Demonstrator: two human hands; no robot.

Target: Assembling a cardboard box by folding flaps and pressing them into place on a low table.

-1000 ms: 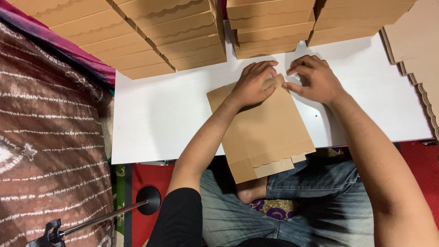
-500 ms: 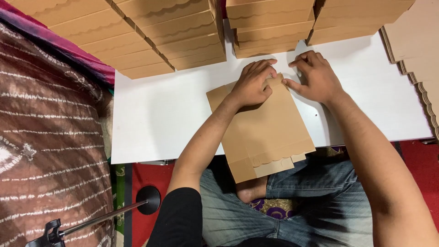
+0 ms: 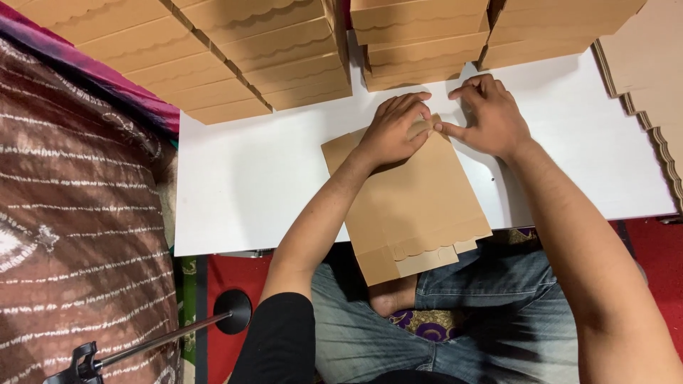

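**Cardboard blank pressed flat at its far edge**

White desk (image 3: 249, 192) across the middle of the view, ringed along its far and right sides by stacks of folded brown cardboard (image 3: 270, 64), scallop-edged, lying in overlapping rows. Left of that, brown patterned cloth (image 3: 71, 213); below, red floor with a black stand base (image 3: 233, 311) and its rod. Jeans-clad knees just under the near desk edge.

Lying flat at desk centre, one brown cardboard blank (image 3: 413, 206), long side running away from the body, near end with its scalloped flap overhanging the desk edge above the lap. Far end under both hands.

Left hand (image 3: 393, 131) spread palm-down on the far left corner of the blank, fingers loosely curled and pressing, gripping nothing. Right hand (image 3: 491, 117) also palm-down, mostly on the desk just beside the blank's far right corner, thumb and forefinger reaching in to meet the left fingertips at a small raised bit of card. Cannot tell whether that bit is pinched or merely pushed down.

Judged step: creasing or tucking a small flap at the far end, early in shaping this piece, since the body remains flat and the near flap unfolded. Next move likely calls for firm, even pressure along the fold line, with the left palm anchoring the sheet against sliding toward the lap, and the corner kept square before release.
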